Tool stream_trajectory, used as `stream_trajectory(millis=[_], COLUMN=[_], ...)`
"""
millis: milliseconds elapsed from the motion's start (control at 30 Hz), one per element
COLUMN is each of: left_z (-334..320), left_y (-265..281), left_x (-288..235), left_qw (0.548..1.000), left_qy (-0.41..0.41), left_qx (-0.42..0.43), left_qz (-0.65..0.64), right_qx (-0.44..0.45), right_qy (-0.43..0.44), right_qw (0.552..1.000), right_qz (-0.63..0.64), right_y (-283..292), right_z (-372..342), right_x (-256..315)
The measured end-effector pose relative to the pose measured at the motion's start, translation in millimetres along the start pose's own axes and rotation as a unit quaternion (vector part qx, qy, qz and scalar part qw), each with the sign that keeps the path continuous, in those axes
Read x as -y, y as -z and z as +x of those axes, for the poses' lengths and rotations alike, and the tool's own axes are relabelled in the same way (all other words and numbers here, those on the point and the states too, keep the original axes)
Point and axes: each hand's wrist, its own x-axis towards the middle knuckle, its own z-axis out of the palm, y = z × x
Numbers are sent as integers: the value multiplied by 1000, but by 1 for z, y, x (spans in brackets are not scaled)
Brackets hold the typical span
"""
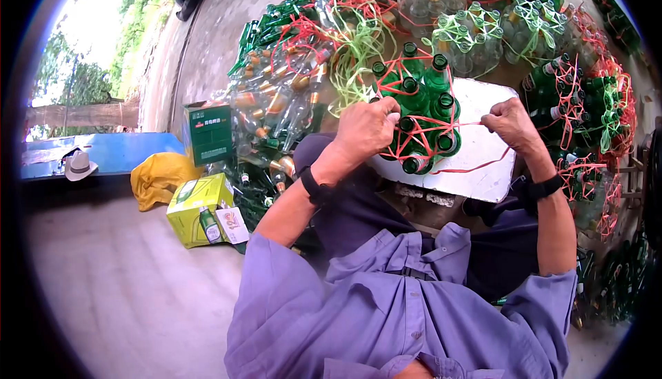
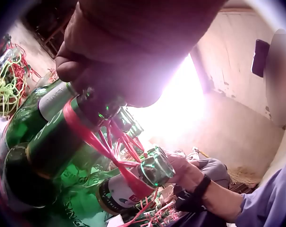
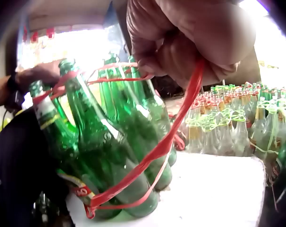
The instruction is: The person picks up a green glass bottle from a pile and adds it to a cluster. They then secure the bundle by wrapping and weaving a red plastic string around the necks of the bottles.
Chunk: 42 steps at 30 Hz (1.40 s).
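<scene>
Several green glass bottles (image 1: pixel 443 107) stand bunched upright on a white board (image 1: pixel 486 162) in front of the person. Red plastic twine (image 3: pixel 167 142) loops round their necks and lower bodies. At the bundle's left side, the left hand (image 1: pixel 365 127) has its fingers curled at a bottle neck; in the left wrist view it covers that bottle's mouth (image 2: pixel 88 101). The right hand (image 1: pixel 514 125), right of the bundle, pinches the twine, which runs taut to the bottles. From this hand, in the right wrist view, a wide strand slants down to the bottles' lower part.
Tied bundles of clear bottles (image 1: pixel 469 34) stand beyond the board, and green ones (image 1: pixel 552 103) to the right. Loose bottles (image 1: pixel 276 103) pile up at left, near a green box (image 1: pixel 209 134), a yellow-green carton (image 1: pixel 200 210) and a yellow bag (image 1: pixel 162 179).
</scene>
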Motion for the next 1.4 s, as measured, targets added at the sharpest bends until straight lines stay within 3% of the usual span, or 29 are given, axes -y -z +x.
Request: stream_trajectory(millis=[167,300,367,400,467,567,833,900,967,1033,1067,1167,1400], left_z=[-2,-21,-24,-22,-16,4,20,18,18,19,19,21,2], left_y=[-4,-1,-2,-3,-12,-43,-78,-79,-80,-81,-83,-86,-64], left_x=[2,-22,-48,-61,-84,-101,-113,-114,-114,-112,-111,-107,-111], left_qw=[1000,994,945,945,950,941,955,951,951,952,951,953,965], left_qy=[-4,-20,-217,-215,-248,-239,-215,-218,-223,-224,-230,-232,-208], left_qx=[-9,-102,-243,-244,-154,-146,-121,-131,-139,-139,-143,-152,-139], left_qz=[-24,-20,24,24,112,189,166,173,163,154,147,121,75], right_qx=[-11,-21,-28,-37,-45,-42,32,-38,-19,7,56,75,37], right_qy=[22,47,33,40,50,55,32,122,142,222,199,170,111], right_qw=[999,998,999,998,998,998,998,992,989,975,978,982,992], right_qz=[-25,-33,33,26,18,2,-48,-5,-29,14,-15,20,42], right_y=[7,8,17,20,22,25,26,19,15,2,4,-3,-7], right_z=[1,5,-4,-6,-8,-9,-14,-22,-24,-25,-26,-26,-31], right_x=[-9,-13,12,18,21,21,21,20,23,28,33,34,25])
